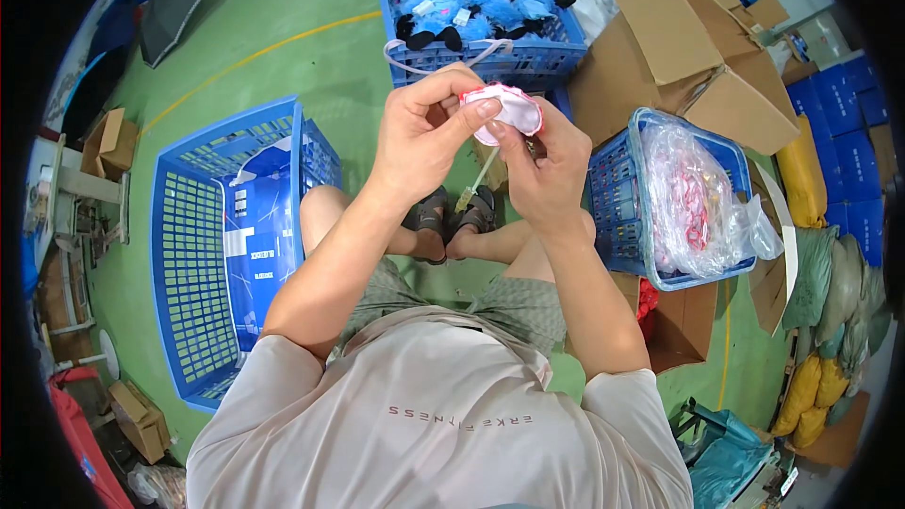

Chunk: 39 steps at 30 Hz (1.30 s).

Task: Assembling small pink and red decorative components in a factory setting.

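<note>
A small white cloth piece (515,109) with a red-pink edge is pinched between both hands, in front of my knees. My left hand (422,137) has its thumb and fingers closed on the near left side of the piece. On the right side, my right hand (549,165) grips it with thumb and curled fingers. Just below the hands a thin pale rod with a yellowish end (464,200) slants down above my sandals; what its upper end touches is hidden.
Blue plush toys (481,0) fill a blue crate (528,61) ahead. At right stands a blue basket (617,198) with a clear bag of pink-red pieces (693,212). A blue crate (189,273) holding a blue-and-white package is at left. Open cardboard boxes (660,38) stand far right.
</note>
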{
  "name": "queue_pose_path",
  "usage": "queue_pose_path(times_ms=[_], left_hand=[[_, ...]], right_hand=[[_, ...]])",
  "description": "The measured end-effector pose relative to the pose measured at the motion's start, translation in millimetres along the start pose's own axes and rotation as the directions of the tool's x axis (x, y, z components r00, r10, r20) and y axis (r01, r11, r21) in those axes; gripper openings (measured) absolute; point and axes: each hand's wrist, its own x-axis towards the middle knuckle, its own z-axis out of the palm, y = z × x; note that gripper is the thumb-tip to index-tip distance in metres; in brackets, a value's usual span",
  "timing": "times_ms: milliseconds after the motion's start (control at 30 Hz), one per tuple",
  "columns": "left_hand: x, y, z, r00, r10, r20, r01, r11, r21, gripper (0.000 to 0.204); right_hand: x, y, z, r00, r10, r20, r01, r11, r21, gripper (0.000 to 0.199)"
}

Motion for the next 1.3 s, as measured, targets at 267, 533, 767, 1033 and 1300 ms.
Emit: queue_pose_path(times_ms=[267, 533, 767, 1033, 1300], left_hand=[[-12, -7, 2, 0.999, 0.039, -0.002, -0.039, 0.995, 0.096, 0.002], [-16, -30, -11, 0.973, 0.082, 0.215, -0.163, 0.903, 0.397, 0.007], [-15, -34, -26, 0.942, -0.02, 0.336, -0.18, 0.815, 0.552, 0.01], [-7, -23, 13, 0.975, 0.153, 0.159, -0.192, 0.942, 0.274, 0.019], [-59, -70, 1, 0.966, -0.139, 0.218, 0.079, 0.962, 0.26, 0.035]], right_hand=[[-17, 19, 5, 0.972, -0.228, -0.049, 0.22, 0.966, -0.135, 0.009], [-29, 32, -20, 0.996, -0.007, 0.084, 0.008, 1.0, -0.017, 0.011], [-25, 35, -24, 0.99, -0.061, 0.124, 0.073, 0.993, -0.089, 0.019], [-16, 30, 6, 0.993, -0.078, 0.084, 0.077, 0.997, 0.019, 0.018], [-91, 95, 37, 0.999, 0.002, 0.048, -0.004, 0.999, 0.05, 0.017]])
